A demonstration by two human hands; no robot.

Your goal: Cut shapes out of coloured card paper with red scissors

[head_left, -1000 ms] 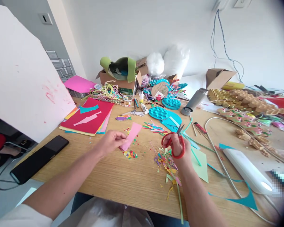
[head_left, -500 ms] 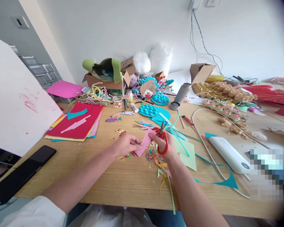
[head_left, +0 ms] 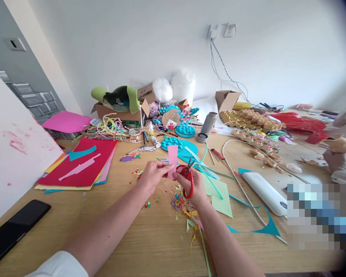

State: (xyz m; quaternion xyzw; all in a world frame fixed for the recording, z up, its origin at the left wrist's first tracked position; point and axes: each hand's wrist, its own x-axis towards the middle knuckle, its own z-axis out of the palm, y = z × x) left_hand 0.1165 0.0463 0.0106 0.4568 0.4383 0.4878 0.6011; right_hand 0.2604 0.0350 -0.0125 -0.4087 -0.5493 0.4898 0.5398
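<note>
A strip of pink paper [head_left: 173, 154] stands upright above the table, its lower end pinched between the thumb and fingers of my left hand [head_left: 152, 179]. My right hand [head_left: 198, 190] is closed around red-handled scissors [head_left: 191, 185], whose dark blades point up and away from me. The right thumb and fingertips also touch the lower right edge of the strip. Below the hands lies a scatter of small coloured paper scraps [head_left: 181, 203]. A pale green sheet [head_left: 219, 194] is beside my right wrist.
Stacked coloured paper [head_left: 80, 165] and a black phone [head_left: 20, 234] lie to the left. A grey flask [head_left: 210, 125], blue discs [head_left: 185, 131] and a filled cardboard box [head_left: 115, 113] stand farther back. On the right are a white device [head_left: 263, 192], its cable and egg-carton pieces [head_left: 252, 119].
The pink strip has turned from slanted to upright, with both hands still on it. The view has shifted, and a person's hand now shows at the far right.
</note>
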